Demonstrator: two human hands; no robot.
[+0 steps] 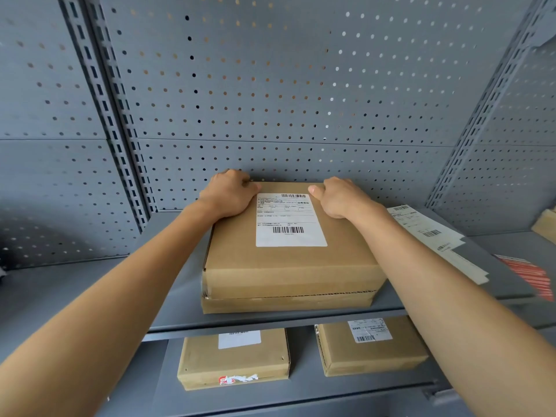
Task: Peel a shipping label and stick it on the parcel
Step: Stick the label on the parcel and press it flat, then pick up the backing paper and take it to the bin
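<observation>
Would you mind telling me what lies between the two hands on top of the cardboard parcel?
In the head view, the upper part of the white shipping label lies between the left hand and right hand.

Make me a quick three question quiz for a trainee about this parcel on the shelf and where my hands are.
1. True or false: the shipping label lies flat on top of the parcel.
2. Which part of the parcel do the left hand and right hand grip? A) far corners B) near corners C) underside
3. Fill in: two smaller boxes, the left box and the right box, sit on the shelf ____ the parcel.

Key
1. True.
2. A; fingers curl over the far edge.
3. Below; both carry labels too.
</observation>
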